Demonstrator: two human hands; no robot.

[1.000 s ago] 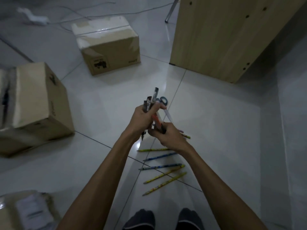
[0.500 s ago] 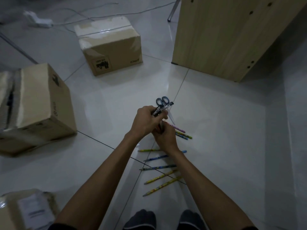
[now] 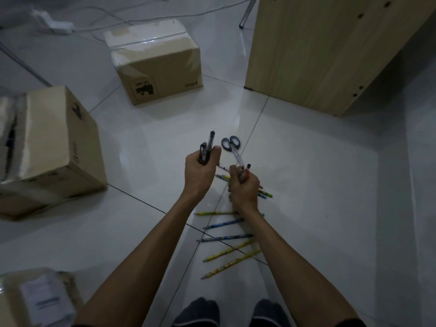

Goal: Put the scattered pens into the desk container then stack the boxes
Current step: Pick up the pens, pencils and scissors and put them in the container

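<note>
Left hand [image 3: 200, 172] grip closed on pens [image 3: 206, 149]; right hand [image 3: 243, 187] clutches pen, scissors [image 3: 232, 147]. Merge bundles, then gather floor pencils [image 3: 226, 251].

There is only one view, from a camera on the person's head. It looks forward and steeply down at the floor [image 3: 318, 185], so the feet [image 3: 195, 312] show at the bottom edge and both arms reach up from there into the middle. The wide lens bends the edges. Boxes [image 3: 155, 64] lie at left, a cabinet [image 3: 318, 50] at top right.
</note>
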